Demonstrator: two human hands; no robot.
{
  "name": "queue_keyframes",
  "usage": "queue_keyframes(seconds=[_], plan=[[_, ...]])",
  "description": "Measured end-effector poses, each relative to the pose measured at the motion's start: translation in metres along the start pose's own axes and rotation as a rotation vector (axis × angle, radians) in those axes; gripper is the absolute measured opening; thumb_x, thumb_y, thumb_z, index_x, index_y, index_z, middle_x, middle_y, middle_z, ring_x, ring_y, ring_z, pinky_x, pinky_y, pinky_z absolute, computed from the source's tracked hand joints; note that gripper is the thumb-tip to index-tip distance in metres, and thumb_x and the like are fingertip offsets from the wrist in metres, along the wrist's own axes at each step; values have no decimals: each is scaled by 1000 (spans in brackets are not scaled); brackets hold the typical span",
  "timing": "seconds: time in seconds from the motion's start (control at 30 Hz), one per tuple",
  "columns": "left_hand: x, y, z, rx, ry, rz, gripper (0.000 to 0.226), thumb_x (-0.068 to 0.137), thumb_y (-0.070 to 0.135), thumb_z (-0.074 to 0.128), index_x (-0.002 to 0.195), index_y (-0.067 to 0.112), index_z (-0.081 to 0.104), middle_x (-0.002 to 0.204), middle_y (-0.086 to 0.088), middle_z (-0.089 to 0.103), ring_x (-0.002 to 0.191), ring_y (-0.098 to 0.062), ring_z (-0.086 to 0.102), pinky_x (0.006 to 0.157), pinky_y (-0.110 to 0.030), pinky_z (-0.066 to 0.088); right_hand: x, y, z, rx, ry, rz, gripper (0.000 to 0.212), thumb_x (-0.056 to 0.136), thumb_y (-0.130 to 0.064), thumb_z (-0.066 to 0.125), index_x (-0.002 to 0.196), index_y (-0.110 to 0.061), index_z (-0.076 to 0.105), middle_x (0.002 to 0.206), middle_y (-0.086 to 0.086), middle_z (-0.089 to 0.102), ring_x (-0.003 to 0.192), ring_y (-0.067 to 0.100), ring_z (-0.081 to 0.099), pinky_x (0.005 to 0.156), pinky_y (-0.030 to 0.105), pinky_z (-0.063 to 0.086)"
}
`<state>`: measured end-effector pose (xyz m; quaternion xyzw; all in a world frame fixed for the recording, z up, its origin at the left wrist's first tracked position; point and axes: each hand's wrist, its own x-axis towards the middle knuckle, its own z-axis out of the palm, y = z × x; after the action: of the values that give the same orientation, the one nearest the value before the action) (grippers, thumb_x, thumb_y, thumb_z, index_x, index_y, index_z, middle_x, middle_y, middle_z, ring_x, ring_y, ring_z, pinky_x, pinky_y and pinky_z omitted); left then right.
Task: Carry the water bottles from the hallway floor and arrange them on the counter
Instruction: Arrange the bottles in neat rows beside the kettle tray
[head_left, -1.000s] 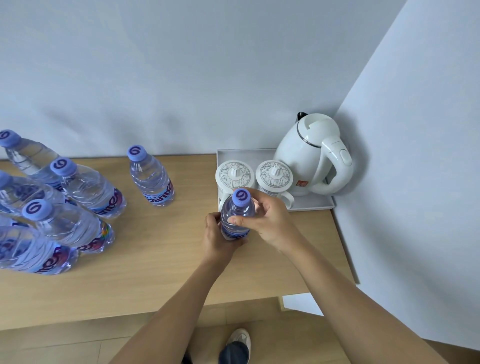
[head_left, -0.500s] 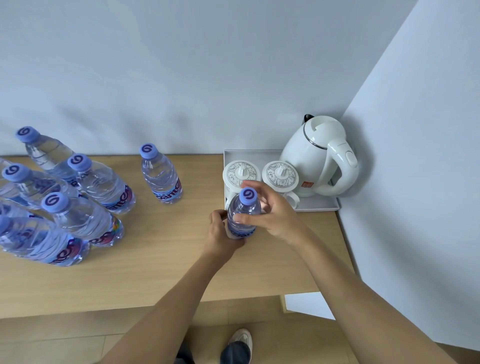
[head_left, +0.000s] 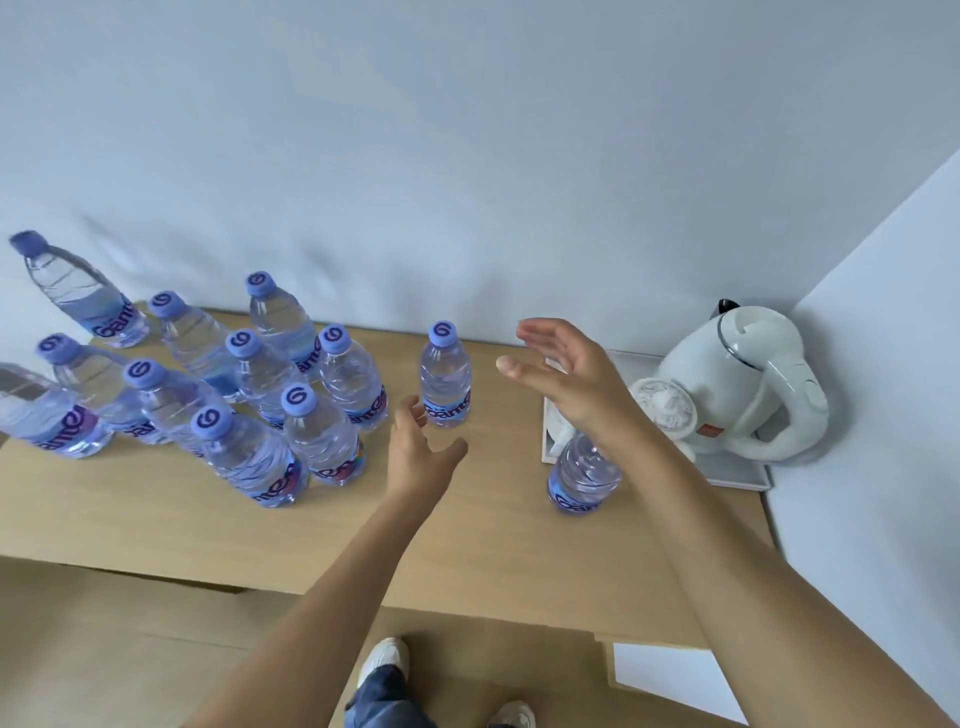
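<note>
L hand (head_left: 421, 457) & R hand (head_left: 566, 374) both spread wide, holding nothing; bottle (head_left: 584, 475) upright on counter (head_left: 467, 535) under R wrist.

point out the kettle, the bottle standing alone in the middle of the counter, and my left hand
kettle (head_left: 727, 384), head view, on its white body.
lone bottle (head_left: 445, 374), head view, on its clear body.
left hand (head_left: 415, 457), head view, on the back of the hand.

Cluster of bottles (head_left: 249, 395) stands on left part of counter (head_left: 467, 545), rear ones near the wall (head_left: 467, 156); single bottle (head_left: 445, 376) stands apart to its right. Tray (head_left: 737, 475) sits in right rear corner, bearing kettle (head_left: 737, 384) and lidded cup (head_left: 665, 408) left of it. Another bottle (head_left: 582, 478) stands just before tray's left front corner.
</note>
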<state>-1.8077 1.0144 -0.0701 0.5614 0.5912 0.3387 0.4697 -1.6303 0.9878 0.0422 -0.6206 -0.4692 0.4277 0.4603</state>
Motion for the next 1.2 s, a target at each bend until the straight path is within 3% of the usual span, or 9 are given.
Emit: queue_keyframes(seconds=[0.33,0.43,0.53,0.67,0.87,1.0,1.07,1.13,1.2], plan=[[32,0,-42,8,-116,-37,82,81,19,74,147,15,26,147,-2,38,135,-13,37,104,-28,35,59,21,75,-125,19,158,74,78,-24,83,141,-22,44,142,-9,48,132,7,43,108,30,38],[39,-1,-43,13,-141,-47,83,81,19,74,147,15,25,147,-2,38,134,-14,37,108,-33,36,71,30,88,-130,37,181,64,73,-22,86,128,-26,53,124,-15,57,110,-3,52,85,15,42],[46,-4,-46,18,-172,-59,83,81,19,74,148,15,24,148,-1,36,134,-14,36,110,-36,36,79,38,101,-125,47,225,50,70,-24,88,111,-23,61,106,-11,67,96,3,63,78,17,49],[55,-7,-48,26,-215,-71,84,80,19,74,148,17,24,148,0,37,134,-12,36,110,-34,36,85,41,111,-229,119,207,41,69,-29,89,101,-20,64,88,-14,67,81,1,62,59,6,41],[60,2,-51,-10,-306,-85,95,72,16,83,147,18,25,146,2,38,129,-7,37,93,-19,34,71,23,96,-203,134,227,48,66,-26,91,107,-14,69,103,5,72,99,20,65,88,36,54],[54,29,-53,-66,-434,-44,94,66,10,87,142,16,33,135,3,49,107,7,54,72,1,41,56,-13,72,-159,119,149,26,66,-28,90,86,-21,75,85,0,75,80,12,68,67,17,50],[47,43,-54,-128,-501,-23,82,64,4,88,131,19,42,120,-1,60,90,8,63,66,-8,49,50,-37,59,-189,88,101,19,68,-34,88,77,-24,75,77,-3,74,76,11,69,69,23,51],[38,60,-54,-157,-545,-4,73,62,5,89,122,19,49,108,-5,66,84,-4,67,63,-18,53,45,-61,48,-183,86,67,22,66,-42,86,74,-26,74,75,-4,73,76,13,69,74,30,53],[29,78,-52,-193,-537,38,63,62,6,88,114,15,53,96,-12,68,76,-15,67,59,-26,54,42,-83,39,-169,98,37,25,61,-48,84,71,-28,72,70,-9,70,69,7,65,71,26,51]])
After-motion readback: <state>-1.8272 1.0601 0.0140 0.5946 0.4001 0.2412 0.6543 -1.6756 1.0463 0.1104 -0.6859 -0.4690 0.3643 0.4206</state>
